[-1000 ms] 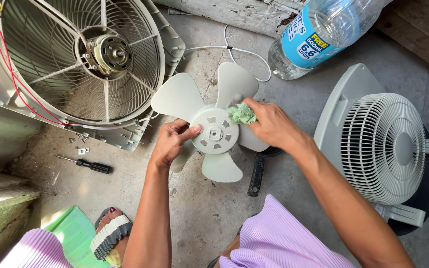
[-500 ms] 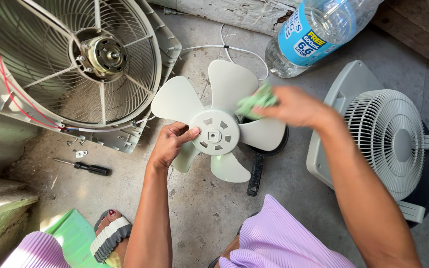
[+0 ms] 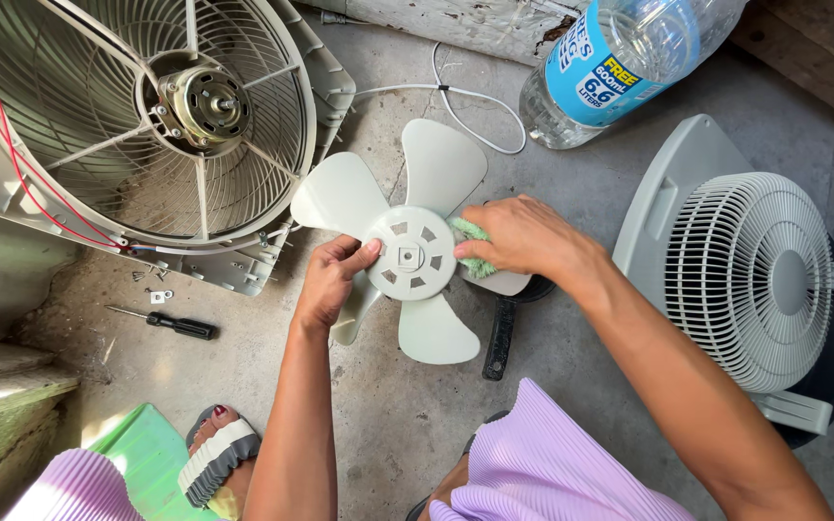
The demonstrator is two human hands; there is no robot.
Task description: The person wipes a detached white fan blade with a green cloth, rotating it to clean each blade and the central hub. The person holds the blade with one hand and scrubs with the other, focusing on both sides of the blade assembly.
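Fan blade (image 3: 407, 256) is held flat above the concrete floor (image 3: 571, 183). Left hand (image 3: 335, 280) pinches its hub edge. Right hand (image 3: 523, 236) presses a green cloth (image 3: 470, 246) on the right blade.

Rough grey concrete floor (image 3: 571, 154), stained and dusty, in even daylight. At upper left, a pale grey plastic fan housing (image 3: 325, 87) lies open, its wire rear grille and bare metal motor (image 3: 207, 101) exposed, with red wiring along the rim. A white cable (image 3: 480, 106) loops across the floor. A black-handled screwdriver (image 3: 178, 325) and loose screws lie just below the housing. Weathered wooden boards (image 3: 456, 24) run along the top edge. A mossy concrete step (image 3: 2, 405) sits lower left.
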